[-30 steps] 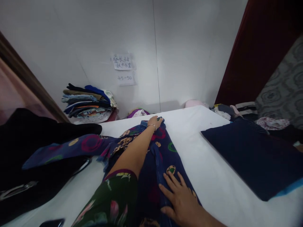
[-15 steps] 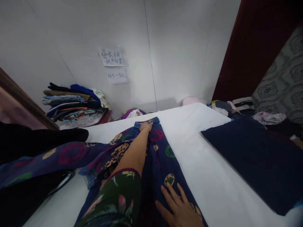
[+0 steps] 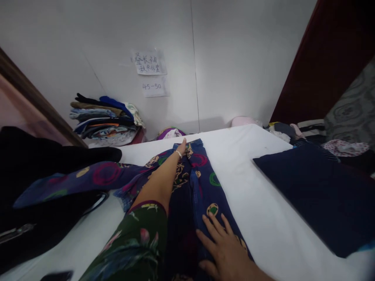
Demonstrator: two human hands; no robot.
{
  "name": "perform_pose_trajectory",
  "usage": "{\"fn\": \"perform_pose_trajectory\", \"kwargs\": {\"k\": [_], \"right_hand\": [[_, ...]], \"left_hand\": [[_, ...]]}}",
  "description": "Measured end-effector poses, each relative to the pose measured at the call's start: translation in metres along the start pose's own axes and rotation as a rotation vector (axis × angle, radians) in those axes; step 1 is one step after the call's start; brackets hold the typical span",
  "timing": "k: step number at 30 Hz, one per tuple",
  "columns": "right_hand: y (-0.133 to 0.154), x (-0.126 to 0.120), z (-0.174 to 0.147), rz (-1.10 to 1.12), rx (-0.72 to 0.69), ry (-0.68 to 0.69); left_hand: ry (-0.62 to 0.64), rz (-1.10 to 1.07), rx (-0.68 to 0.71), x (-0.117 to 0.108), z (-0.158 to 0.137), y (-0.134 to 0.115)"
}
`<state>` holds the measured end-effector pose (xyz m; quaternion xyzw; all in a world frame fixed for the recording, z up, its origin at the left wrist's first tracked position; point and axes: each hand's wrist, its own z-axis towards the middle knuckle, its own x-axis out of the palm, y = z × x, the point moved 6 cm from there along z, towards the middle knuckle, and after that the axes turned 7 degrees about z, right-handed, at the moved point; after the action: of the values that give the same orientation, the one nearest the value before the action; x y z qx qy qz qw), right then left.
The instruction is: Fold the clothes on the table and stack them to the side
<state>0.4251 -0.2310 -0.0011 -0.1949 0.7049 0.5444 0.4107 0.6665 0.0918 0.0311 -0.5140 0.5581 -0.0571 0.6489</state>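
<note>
A dark blue denim jacket (image 3: 205, 183) with coloured circles lies on the white table, its collar end away from me. One sleeve (image 3: 102, 173) stretches out to the left. My left hand (image 3: 181, 148), with a bracelet at the wrist, is at the collar, thumb pointing up; its other fingers are mostly hidden, so I cannot tell whether they grip the cloth. Lower down, my right hand (image 3: 221, 246) rests on the right side of the jacket, open, fingers spread. My left forearm and green floral sleeve cover part of the garment.
A black garment (image 3: 52, 218) with a zip lies at the left. On the right is a folded navy cloth (image 3: 316, 191). Stacked clothes (image 3: 105, 117) stand at the back left, more clothes (image 3: 310, 130) at the back right. The wall carries paper notes (image 3: 155, 86).
My view has shifted slightly. My left hand has moved a little left across the collar, its thumb now raised. More printed cloth shows right of my forearm. My right hand stays spread on the jacket.
</note>
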Motion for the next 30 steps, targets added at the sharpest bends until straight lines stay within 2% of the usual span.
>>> {"fn": "perform_pose_trajectory", "kwargs": {"k": [3,6,11,18,20,23,27,30], "right_hand": [[0.006,-0.006,-0.004,-0.003,0.025,0.016],[0.009,-0.009,-0.005,-0.015,0.031,0.021],[0.011,-0.010,-0.005,-0.068,0.034,0.013],[0.016,-0.013,-0.006,-0.167,0.063,0.006],[0.017,-0.013,-0.006,-0.198,0.069,0.005],[0.017,-0.012,-0.005,-0.236,0.068,-0.003],[0.017,-0.012,-0.004,-0.278,0.061,-0.012],[0.018,-0.015,-0.004,-0.283,0.070,-0.001]], "left_hand": [[0.010,0.141,0.068,-0.021,-0.015,0.010],[-0.002,0.303,0.130,-0.040,-0.047,0.030],[-0.051,0.502,0.132,-0.054,-0.097,0.059],[-0.191,0.615,0.074,-0.096,-0.116,0.067],[-0.220,0.620,0.106,-0.098,-0.131,0.065],[-0.214,0.613,0.256,-0.076,-0.167,0.053],[-0.085,0.590,0.489,-0.016,-0.223,0.042],[0.026,0.588,0.537,0.014,-0.246,0.049]]}}
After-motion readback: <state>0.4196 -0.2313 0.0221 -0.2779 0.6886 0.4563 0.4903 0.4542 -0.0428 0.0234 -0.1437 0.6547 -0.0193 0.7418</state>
